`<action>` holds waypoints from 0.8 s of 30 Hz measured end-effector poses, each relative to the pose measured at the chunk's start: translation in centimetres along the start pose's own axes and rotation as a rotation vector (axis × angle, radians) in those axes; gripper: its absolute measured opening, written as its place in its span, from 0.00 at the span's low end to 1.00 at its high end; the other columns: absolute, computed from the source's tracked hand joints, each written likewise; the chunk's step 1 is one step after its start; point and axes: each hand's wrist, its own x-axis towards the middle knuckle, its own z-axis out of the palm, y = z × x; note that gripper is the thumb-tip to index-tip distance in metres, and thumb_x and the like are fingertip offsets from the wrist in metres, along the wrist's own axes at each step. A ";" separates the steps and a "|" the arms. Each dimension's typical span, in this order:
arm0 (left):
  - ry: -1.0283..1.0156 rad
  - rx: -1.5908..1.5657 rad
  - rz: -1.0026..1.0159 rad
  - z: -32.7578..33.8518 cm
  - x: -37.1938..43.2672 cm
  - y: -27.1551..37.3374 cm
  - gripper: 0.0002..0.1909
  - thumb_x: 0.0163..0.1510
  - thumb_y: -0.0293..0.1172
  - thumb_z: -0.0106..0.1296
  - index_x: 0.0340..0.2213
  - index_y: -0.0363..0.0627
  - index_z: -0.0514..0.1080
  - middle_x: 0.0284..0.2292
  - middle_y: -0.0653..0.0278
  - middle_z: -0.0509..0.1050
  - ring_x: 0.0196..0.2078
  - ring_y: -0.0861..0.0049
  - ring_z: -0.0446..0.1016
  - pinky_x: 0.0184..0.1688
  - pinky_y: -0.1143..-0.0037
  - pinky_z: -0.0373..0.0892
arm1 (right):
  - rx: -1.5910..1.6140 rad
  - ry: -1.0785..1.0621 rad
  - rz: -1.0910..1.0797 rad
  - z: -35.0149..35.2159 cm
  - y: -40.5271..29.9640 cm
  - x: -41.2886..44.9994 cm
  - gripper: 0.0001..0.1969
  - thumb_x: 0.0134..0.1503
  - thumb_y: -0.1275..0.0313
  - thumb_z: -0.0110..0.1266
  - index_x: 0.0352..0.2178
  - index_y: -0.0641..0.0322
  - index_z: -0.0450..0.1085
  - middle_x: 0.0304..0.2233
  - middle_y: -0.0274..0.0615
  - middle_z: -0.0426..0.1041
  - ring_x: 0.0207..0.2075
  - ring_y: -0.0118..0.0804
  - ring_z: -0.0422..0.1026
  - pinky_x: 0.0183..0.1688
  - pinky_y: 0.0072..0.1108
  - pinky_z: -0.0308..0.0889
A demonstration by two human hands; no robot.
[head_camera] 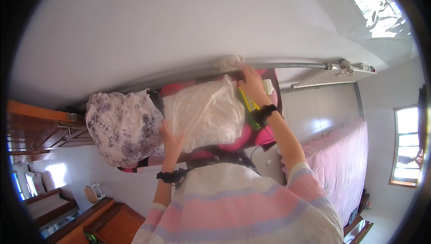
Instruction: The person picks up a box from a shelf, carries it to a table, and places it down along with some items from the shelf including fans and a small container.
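A cream, faintly patterned cloth [208, 112] lies bunched on a narrow surface draped with a dark cover with pink spots [240, 139]. My left hand [172, 141] rests at the left edge of this cloth, beside a white fabric piece with dark floral print [126, 126]; whether its fingers grip anything is unclear. Beyond the cream cloth's right side, my right hand [252, 84] reaches over a yellow and green package [248, 104] towards a crumpled whitish cloth [230, 63] by the wall. Its fingertips are blurred, so contact with that cloth cannot be told. Both wrists wear black bands.
A grey pipe [293, 65] runs along the wall to a white radiator [320, 76]. A small white object [268, 86] sits right of the package. A pink-covered bed [340, 166] stands at right, wooden furniture [114, 223] at lower left, a wooden door [40, 126] at left.
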 end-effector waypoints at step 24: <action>-0.518 0.547 0.649 9.5 1.8 9.2 0.30 0.44 0.49 0.50 0.50 0.61 0.61 0.56 0.56 0.52 0.59 0.53 0.46 0.56 0.50 0.39 | 1.043 0.188 0.921 2.6 7.3 -19.2 0.22 0.48 0.68 0.56 0.41 0.70 0.58 0.33 0.45 0.66 0.33 0.33 0.71 0.30 0.20 0.69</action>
